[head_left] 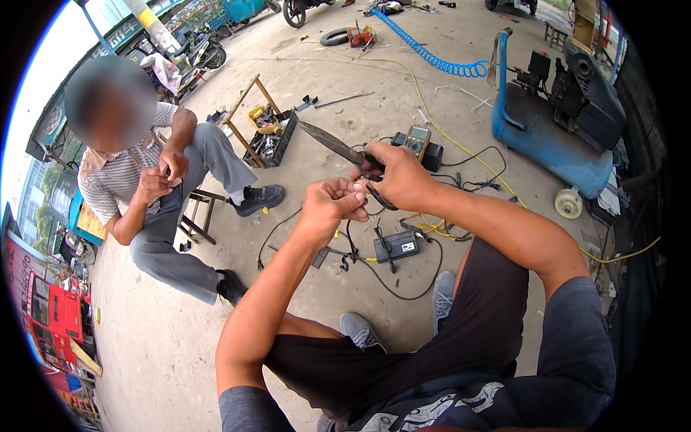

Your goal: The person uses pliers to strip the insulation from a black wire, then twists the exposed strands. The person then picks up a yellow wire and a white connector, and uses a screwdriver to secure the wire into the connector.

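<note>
My right hand [402,175] is wrapped round a large pair of dark scissors [332,147]. Their long blades point up and to the left, and a black handle loop shows below my fingers. Close against it, my left hand [335,201] is closed in a pinch near the scissors' pivot. Whatever lies between its fingertips is too small to make out. Under my hands a black charger box [396,246] with a coiled cable rests on the concrete. Beyond my right hand stands a multimeter [417,140] with a grey screen, leaning by a black box.
On the left a person [137,165] sits on a low wooden stool [199,216], both hands together. A black crate [277,140] of tools lies ahead. At right stands a blue air compressor tank [536,147] with a coiled blue hose [432,59]. Yellow and black cables cross the ground.
</note>
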{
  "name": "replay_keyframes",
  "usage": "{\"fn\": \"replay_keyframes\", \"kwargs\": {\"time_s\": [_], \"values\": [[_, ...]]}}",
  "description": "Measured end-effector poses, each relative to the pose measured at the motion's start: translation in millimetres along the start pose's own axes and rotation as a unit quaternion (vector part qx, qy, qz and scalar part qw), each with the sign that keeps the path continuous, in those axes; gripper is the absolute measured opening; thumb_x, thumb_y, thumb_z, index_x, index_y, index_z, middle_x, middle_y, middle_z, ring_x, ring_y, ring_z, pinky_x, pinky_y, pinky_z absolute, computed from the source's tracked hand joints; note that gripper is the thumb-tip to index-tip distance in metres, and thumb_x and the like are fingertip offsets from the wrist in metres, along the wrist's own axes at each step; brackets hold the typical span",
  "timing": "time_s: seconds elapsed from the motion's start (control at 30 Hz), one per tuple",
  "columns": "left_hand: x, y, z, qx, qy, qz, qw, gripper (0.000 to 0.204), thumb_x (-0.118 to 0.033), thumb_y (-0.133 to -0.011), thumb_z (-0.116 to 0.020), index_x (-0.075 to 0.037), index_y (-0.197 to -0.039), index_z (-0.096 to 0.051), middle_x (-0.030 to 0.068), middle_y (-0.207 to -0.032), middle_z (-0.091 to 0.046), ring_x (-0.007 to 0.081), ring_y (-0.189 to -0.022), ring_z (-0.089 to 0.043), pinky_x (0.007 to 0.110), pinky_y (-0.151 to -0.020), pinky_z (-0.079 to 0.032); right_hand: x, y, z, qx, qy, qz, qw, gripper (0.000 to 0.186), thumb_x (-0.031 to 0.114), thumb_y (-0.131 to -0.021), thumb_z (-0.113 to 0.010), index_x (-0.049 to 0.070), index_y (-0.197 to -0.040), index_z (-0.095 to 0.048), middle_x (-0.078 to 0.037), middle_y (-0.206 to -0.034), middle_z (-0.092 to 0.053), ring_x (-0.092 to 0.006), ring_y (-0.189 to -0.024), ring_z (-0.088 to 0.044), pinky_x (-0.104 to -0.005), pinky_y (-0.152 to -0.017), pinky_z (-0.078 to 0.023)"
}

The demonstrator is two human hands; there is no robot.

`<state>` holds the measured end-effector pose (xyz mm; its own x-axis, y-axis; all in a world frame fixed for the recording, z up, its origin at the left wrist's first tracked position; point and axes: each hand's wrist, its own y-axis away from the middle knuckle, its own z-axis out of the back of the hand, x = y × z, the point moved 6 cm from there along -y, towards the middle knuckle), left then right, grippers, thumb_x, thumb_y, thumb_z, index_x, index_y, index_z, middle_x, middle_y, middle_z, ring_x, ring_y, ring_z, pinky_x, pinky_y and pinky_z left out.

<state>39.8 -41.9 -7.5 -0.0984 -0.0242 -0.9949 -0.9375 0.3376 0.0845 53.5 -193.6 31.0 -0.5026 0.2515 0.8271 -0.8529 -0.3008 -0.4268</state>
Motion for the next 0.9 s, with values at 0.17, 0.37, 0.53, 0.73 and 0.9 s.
{"fn": "replay_keyframes", "kwargs": {"time_s": [0.17, 0.37, 0.53, 0.73, 0.9], "values": [[0.0, -2.3, -5.6, -0.007, 0.016, -0.001, 1.000, 0.006, 0.000, -0.089, -0.063, 0.005, -0.093, -0.060, 0.0100, -0.078, -0.066, 0.0170, -0.062, -0.066, 0.032, -0.062, -0.059, 15.0, 6.9, -0.1, -0.059, 0.080, 0.109, 0.989, 0.037, 0.016, -0.073, -0.080, -0.001, -0.086, -0.051, -0.020, -0.080, -0.068, -0.0362, -0.077, -0.070, -0.0398, -0.065, -0.055], [2.0, -8.4, -10.0, -0.001, 0.046, -0.004, 0.999, 0.005, -0.001, -0.090, -0.062, 0.003, -0.091, -0.059, 0.0091, -0.076, -0.065, 0.0165, -0.061, -0.065, 0.033, -0.062, -0.059, 2.0, 5.9, 6.5, -0.110, 0.080, 0.077, 0.988, 0.032, 0.012, -0.080, -0.075, -0.001, -0.089, -0.048, -0.016, -0.073, -0.064, -0.0296, -0.065, -0.065, -0.0379, -0.058, -0.050], [2.8, -11.7, -10.4, -0.001, 0.049, -0.014, 0.999, 0.004, 0.000, -0.090, -0.062, 0.003, -0.090, -0.059, 0.0083, -0.075, -0.064, 0.0159, -0.060, -0.064, 0.034, -0.062, -0.059, -9.5, 1.3, 11.3, -0.120, 0.048, -0.009, 0.992, 0.031, 0.014, -0.082, -0.075, -0.002, -0.089, -0.049, -0.012, -0.074, -0.063, -0.0182, -0.065, -0.058, -0.0336, -0.060, -0.048], [0.1, -17.3, -11.6, -0.007, 0.051, -0.034, 0.998, 0.005, 0.001, -0.090, -0.062, 0.004, -0.090, -0.058, 0.0081, -0.075, -0.063, 0.0169, -0.060, -0.063, 0.036, -0.064, -0.060, -12.6, -4.6, 15.2, -0.113, 0.006, -0.089, 0.990, 0.030, 0.013, -0.082, -0.076, -0.002, -0.088, -0.050, -0.011, -0.080, -0.064, -0.0163, -0.073, -0.061, -0.0326, -0.065, -0.048], [5.4, -17.1, -12.6, -0.026, 0.052, -0.017, 0.998, 0.005, 0.001, -0.090, -0.062, 0.005, -0.091, -0.059, 0.0084, -0.074, -0.062, 0.0160, -0.061, -0.062, 0.036, -0.065, -0.061, -14.3, -0.5, 11.3, -0.091, 0.035, -0.064, 0.993, 0.030, 0.015, -0.081, -0.076, -0.001, -0.088, -0.052, -0.012, -0.082, -0.068, -0.0173, -0.073, -0.065, -0.0333, -0.064, -0.050]]}}
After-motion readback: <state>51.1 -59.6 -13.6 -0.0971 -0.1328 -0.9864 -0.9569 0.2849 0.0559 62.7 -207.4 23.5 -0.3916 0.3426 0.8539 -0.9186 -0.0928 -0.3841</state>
